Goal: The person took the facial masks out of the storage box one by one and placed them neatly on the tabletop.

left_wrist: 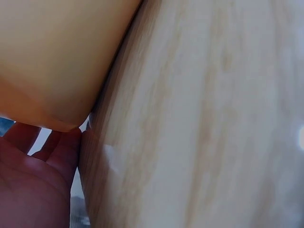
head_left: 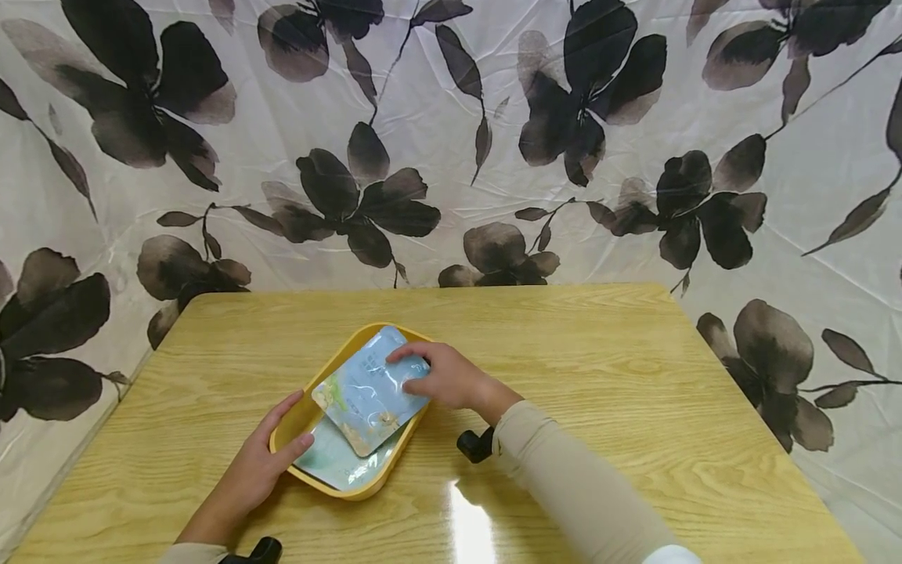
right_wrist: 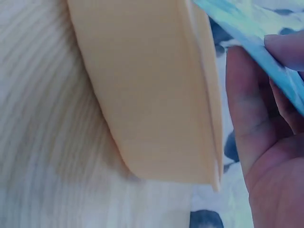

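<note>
A yellow plastic bin (head_left: 361, 492) stands at an angle on the table, left of the middle. My left hand (head_left: 259, 460) grips its left rim, thumb over the edge and fingers along the outer wall; the left wrist view shows those fingers against the bin wall (left_wrist: 52, 57). My right hand (head_left: 451, 377) pinches the right edge of a light blue flat pouch (head_left: 373, 384) printed with pale flowers. In the right wrist view the pouch (right_wrist: 256, 45) lies between thumb and fingers, tilted above the bin rim. Below it, a pale green pouch (head_left: 331, 458) lies inside the bin, partly covered.
The wood-grain table (head_left: 599, 352) reaches out on both sides of the bin. Behind it hangs a white cloth (head_left: 465, 235) with dark flowers. Black wrist devices (head_left: 475, 445) sit at both cuffs. Light glares off the table (head_left: 470, 525) near the front.
</note>
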